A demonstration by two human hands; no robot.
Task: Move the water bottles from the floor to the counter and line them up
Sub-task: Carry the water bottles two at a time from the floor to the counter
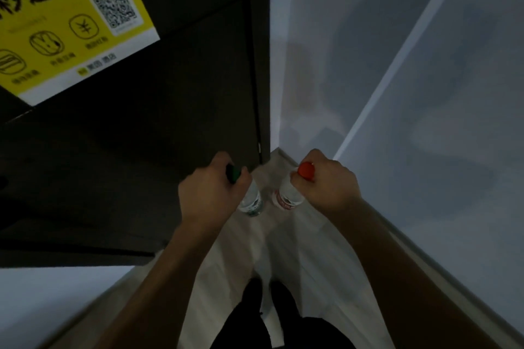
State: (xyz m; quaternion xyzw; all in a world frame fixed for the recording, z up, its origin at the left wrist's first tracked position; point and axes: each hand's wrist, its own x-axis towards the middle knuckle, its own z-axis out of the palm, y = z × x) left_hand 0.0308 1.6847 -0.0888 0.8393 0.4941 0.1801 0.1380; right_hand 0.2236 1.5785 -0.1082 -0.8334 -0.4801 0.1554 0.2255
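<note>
Holding both bottles by the necks | left hand (211, 190) clamped round green-capped bottle (249, 200), hanging upright below it, beside the dark table (113, 150) front | right hand (326, 184) clamped round red-capped bottle (286, 195), long axis vertical, above the floor (255, 249) | we judge the table lies left and up; left hand nearer.

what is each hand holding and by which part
The left hand grips the green-capped bottle at its cap and neck; the right hand grips the red-capped bottle the same way.
</note>
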